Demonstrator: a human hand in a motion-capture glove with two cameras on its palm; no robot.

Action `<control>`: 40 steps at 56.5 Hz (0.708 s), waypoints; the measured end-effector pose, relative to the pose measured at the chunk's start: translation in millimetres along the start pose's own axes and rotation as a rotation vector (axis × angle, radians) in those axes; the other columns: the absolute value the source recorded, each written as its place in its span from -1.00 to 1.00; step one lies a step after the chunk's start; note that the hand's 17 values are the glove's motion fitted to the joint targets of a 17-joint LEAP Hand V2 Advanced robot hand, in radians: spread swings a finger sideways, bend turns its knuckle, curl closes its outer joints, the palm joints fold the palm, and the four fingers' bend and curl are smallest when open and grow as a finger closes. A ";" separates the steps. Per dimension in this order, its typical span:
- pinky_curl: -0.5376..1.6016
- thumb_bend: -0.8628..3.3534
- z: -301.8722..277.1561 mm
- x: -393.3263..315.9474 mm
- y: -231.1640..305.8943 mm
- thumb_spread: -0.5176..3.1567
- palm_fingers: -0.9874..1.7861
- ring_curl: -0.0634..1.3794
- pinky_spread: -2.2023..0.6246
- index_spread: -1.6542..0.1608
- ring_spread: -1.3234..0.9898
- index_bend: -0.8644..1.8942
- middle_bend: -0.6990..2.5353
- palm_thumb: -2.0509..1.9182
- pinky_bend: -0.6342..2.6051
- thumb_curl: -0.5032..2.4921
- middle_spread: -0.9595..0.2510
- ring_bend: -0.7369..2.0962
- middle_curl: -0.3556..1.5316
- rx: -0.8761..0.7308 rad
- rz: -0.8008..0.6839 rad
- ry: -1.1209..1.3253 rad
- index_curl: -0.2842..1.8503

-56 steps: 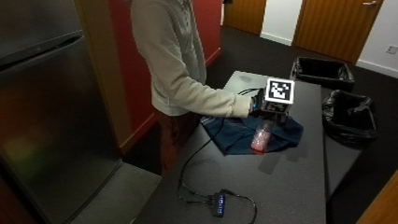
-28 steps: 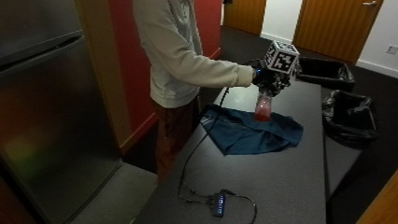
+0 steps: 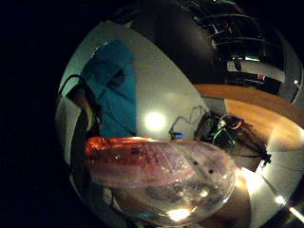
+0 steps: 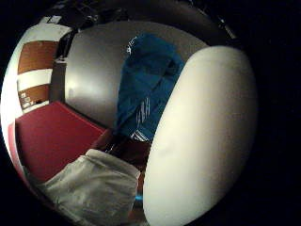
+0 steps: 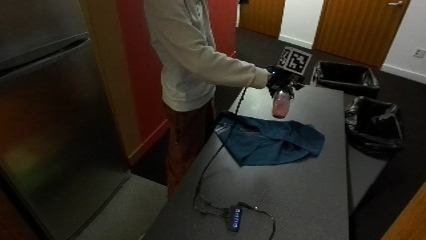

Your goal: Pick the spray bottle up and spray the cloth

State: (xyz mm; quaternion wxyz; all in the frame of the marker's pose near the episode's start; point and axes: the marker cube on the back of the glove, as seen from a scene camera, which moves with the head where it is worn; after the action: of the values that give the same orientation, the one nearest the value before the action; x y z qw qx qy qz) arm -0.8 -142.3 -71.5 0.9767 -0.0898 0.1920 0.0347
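The work surface is a long grey table [image 5: 293,185] standing beside a red wall [image 5: 136,75], with wooden doors [image 5: 356,27] at the far end of the room. The gloved right hand [image 5: 278,80] is raised above the table, its fingers curled around the top of the spray bottle [image 5: 282,103]. The bottle hangs upright below the hand, clear of the surface, and contains pink liquid. It is positioned over the table just beyond the far edge of the cloth [image 5: 269,140]. The cloth is blue and lies crumpled flat on the table, near the person's side. In the little-finger palm view the bottle's pink body [image 3: 156,166] fills the near field, with the cloth [image 3: 111,90] on the table behind it. Two black bins [image 5: 376,122] stand past the table's far side. A small hub with a cable [image 5: 234,219] lies at the near end.
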 end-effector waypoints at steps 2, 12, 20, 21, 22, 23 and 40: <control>-0.13 -0.60 1.4 -4.3 -1.7 -0.73 0.68 -0.24 0.36 0.60 -0.04 -0.12 -0.20 0.56 -0.40 -0.16 0.33 -0.05 -0.04 -0.004 0.009 0.002 -0.20; -0.13 -0.60 3.2 -14.4 -4.9 -0.73 0.68 -0.24 0.36 0.61 -0.04 -0.11 -0.20 0.56 -0.40 -0.16 0.33 -0.06 -0.05 0.003 0.006 0.006 -0.20; -0.13 -0.60 3.2 -5.4 -5.5 -0.73 0.68 -0.24 0.36 0.61 -0.04 -0.11 -0.20 0.56 -0.40 -0.16 0.33 -0.05 -0.05 0.006 0.063 -0.015 -0.20; -0.13 -0.60 2.9 -4.7 -4.1 -0.73 0.68 -0.24 0.36 0.61 -0.04 -0.11 -0.20 0.56 -0.40 -0.16 0.33 -0.05 -0.05 0.009 0.021 -0.015 -0.20; -0.13 -0.60 2.4 -5.3 -3.9 -0.73 0.68 -0.24 0.36 0.61 -0.04 -0.11 -0.20 0.56 -0.40 -0.16 0.33 -0.05 -0.05 0.013 -0.004 -0.017 -0.20; -0.13 -0.60 1.5 -7.3 -4.9 -0.73 0.68 -0.24 0.36 0.61 -0.04 -0.11 -0.20 0.56 -0.40 -0.16 0.33 -0.05 -0.05 0.017 -0.011 -0.023 -0.20; -0.13 -0.60 -56.5 -37.3 -17.1 -0.73 0.68 -0.24 0.36 0.60 -0.03 -0.12 -0.20 0.56 -0.40 -0.16 0.33 -0.06 -0.05 0.179 -0.048 -0.271 -0.20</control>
State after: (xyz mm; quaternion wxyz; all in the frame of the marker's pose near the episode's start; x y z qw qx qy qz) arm -54.3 -171.0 -105.9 0.9983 -0.0014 0.0585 0.0059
